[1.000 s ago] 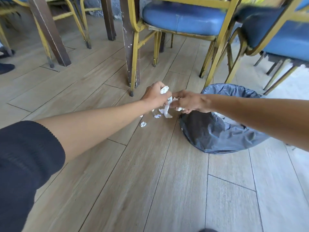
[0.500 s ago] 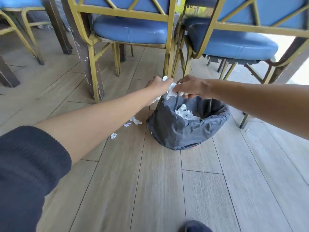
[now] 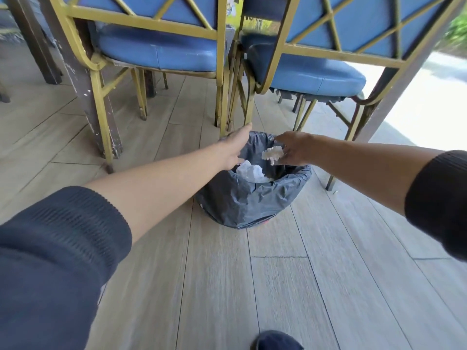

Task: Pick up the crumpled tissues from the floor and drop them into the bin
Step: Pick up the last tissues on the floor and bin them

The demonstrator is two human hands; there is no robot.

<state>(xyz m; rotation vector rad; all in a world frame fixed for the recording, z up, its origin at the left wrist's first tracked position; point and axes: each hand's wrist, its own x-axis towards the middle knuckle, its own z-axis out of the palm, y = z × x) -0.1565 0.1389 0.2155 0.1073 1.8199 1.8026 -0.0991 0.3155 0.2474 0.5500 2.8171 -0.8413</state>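
A low bin (image 3: 252, 200) lined with a black bag stands on the wooden floor in front of two chairs. White crumpled tissues (image 3: 250, 172) lie inside it. My left hand (image 3: 233, 147) stretches flat over the bin's left rim, fingers straight and apart, holding nothing. My right hand (image 3: 293, 150) hovers over the bin's opening from the right. One crumpled tissue (image 3: 273, 154) sits loosely between its thumb and fingers, above the bag's inside. No tissue shows on the visible floor.
Two blue-cushioned chairs with gold metal frames (image 3: 222, 79) stand close behind the bin, their legs nearly touching its far rim. Dark wooden table legs (image 3: 98, 117) rise at left and right. My shoe tip (image 3: 275, 341) shows at the bottom edge.
Both hands carried tissues from the floor up over the bin. My left hand opened and holds nothing now. The small scraps seen left of the bin are out of view.
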